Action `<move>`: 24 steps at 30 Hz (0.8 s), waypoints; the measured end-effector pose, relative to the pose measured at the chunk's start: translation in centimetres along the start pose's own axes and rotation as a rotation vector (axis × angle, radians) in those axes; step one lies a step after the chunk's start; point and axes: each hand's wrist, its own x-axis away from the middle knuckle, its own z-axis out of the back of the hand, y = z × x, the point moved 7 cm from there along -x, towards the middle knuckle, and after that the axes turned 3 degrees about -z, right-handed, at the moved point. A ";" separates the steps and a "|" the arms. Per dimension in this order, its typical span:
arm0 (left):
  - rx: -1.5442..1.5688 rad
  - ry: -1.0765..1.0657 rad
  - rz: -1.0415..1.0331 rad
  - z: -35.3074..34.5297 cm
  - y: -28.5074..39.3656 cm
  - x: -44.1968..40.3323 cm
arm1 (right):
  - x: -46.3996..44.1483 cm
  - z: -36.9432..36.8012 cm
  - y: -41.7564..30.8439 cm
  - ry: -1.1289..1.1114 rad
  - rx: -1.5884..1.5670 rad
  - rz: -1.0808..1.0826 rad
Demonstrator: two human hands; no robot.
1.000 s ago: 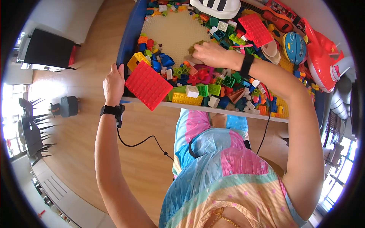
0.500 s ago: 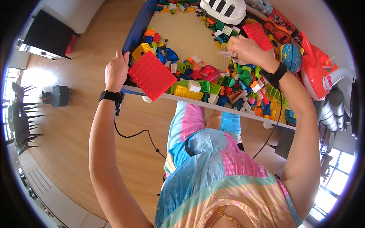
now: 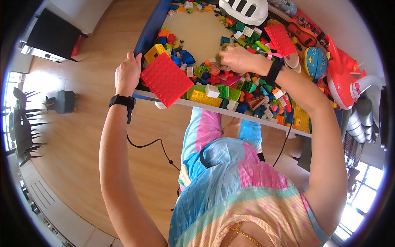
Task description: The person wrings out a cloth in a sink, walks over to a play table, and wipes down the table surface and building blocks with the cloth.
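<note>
Touching the corner: the left grip (image 3: pixel 127 76) is at the near left corner of the toy surface (image 3: pixel 153 29); some fingers are hidden, so I cannot tell if it is wide or narrow.
Reaching in: the right grip (image 3: pixel 240 59) is low by the toy bricks (image 3: pixel 249 87), fingers bent down; I cannot tell what is under them.
Toy bricks: in a big jumble on the surface, around the pale bumpy board (image 3: pixel 195 35).
Big red plate (image 3: pixel 166 79): tilted, near the left grip, poking out past the near edge.
Small red plate (image 3: pixel 280 40): beyond the right wrist.
White slotted toy (image 3: pixel 242 15): at the far side.
Blue ball (image 3: pixel 316 62): on the right, beside a red blow-up toy (image 3: pixel 343 76).
</note>
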 end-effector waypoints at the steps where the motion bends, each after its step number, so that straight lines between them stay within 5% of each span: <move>1: 0.006 0.015 -0.006 0.0 0.0 0.0 | 0.3 -0.3 0.0 -0.032 0.065 0.005; 8: 0.038 -0.010 0.001 0.0 -0.1 -0.1 | 4.6 -1.2 0.7 -0.072 -0.023 0.107; 13: 0.053 -0.033 0.022 0.1 -0.1 -0.1 | 7.2 1.5 3.8 -0.280 -0.109 -0.104; 16: 0.050 -0.042 0.027 0.2 0.0 0.0 | 7.5 4.3 5.2 -0.090 -0.269 -0.245; 20: 0.063 -0.026 0.028 0.2 -0.1 0.0 | 5.6 5.5 5.9 -0.117 -0.433 -0.315; 21: 0.072 -0.028 0.026 0.3 -0.1 0.1 | 4.5 6.2 6.3 0.121 -0.392 -0.141; 24: 0.076 -0.015 0.019 0.8 0.2 0.2 | 1.1 8.1 6.3 0.272 -0.293 -0.058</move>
